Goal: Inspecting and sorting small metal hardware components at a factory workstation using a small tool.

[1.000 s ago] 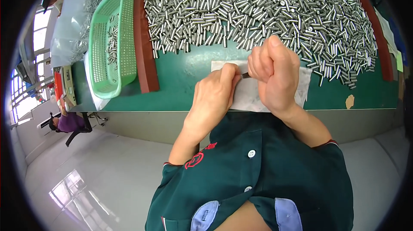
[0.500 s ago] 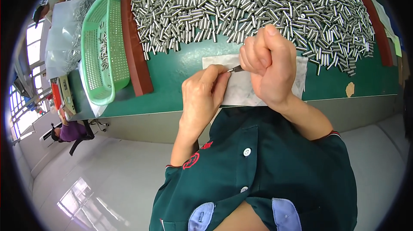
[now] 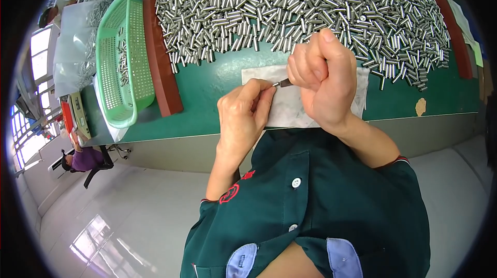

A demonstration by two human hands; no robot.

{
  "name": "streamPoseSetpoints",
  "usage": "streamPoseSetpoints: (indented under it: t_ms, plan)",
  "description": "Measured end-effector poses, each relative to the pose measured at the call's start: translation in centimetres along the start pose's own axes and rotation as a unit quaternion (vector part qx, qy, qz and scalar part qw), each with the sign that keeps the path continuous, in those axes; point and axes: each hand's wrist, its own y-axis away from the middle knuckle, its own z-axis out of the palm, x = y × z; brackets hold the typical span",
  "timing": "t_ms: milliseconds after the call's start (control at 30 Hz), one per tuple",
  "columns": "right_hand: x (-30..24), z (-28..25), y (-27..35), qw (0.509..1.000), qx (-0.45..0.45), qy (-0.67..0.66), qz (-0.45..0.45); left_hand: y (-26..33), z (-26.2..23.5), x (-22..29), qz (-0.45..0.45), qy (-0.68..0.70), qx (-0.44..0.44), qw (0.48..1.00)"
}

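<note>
Two hands pinch one slim, shiny metal pin (image 3: pixel 282 83): left hand (image 3: pixel 243 117) fingertips, right hand (image 3: pixel 321 78) clenched.

A green plastic basket (image 3: pixel 121 63) with perforated walls is set at the left end of the green table (image 3: pixel 217 78), a few metal pins lying inside it. A brown wooden strip (image 3: pixel 161 45) is laid just beside the basket, on its right. Clear plastic bags (image 3: pixel 77 29) are piled beyond the basket's left side. Further left and below the basket, a seated person in purple (image 3: pixel 83 160) is seen on the glossy floor (image 3: pixel 119 210). A tan patch (image 3: pixel 420 106) is seen on the table far right of the basket
</note>
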Motion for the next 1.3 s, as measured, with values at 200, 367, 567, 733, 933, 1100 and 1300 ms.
streamPoseSetpoints:
  t_ms: [200,367,567,733,933,1100,1300]
  plan:
    - [0.1,-0.1,0.0,1.0,-0.004,0.01,-0.01,0.0,0.1,0.1,-0.006,0.007,0.004,1.0]
    - [0.3,0.0,0.1,0.999,-0.017,0.022,-0.015,-0.1,0.0,0.3,-0.006,0.016,0.009,1.0]
    - [0.5,0.4,0.6,0.998,-0.034,0.041,-0.021,-0.1,0.1,0.1,-0.005,0.028,0.005,1.0]
    - [0.5,0.4,0.9,0.988,-0.067,0.134,-0.045,-0.2,-0.1,0.4,-0.011,0.022,0.001,1.0]
    - [1.0,0.7,0.8,0.979,-0.086,0.158,-0.093,-0.3,-0.2,0.6,0.011,-0.001,0.009,1.0]
    - [0.6,0.8,0.4,0.99,-0.045,0.124,-0.059,-0.2,-1.3,1.0,-0.076,0.116,0.012,0.99]
    - [0.4,1.1,0.6,0.994,-0.046,0.096,-0.029,-1.0,-3.0,-2.2,-0.153,0.737,-0.126,0.646]
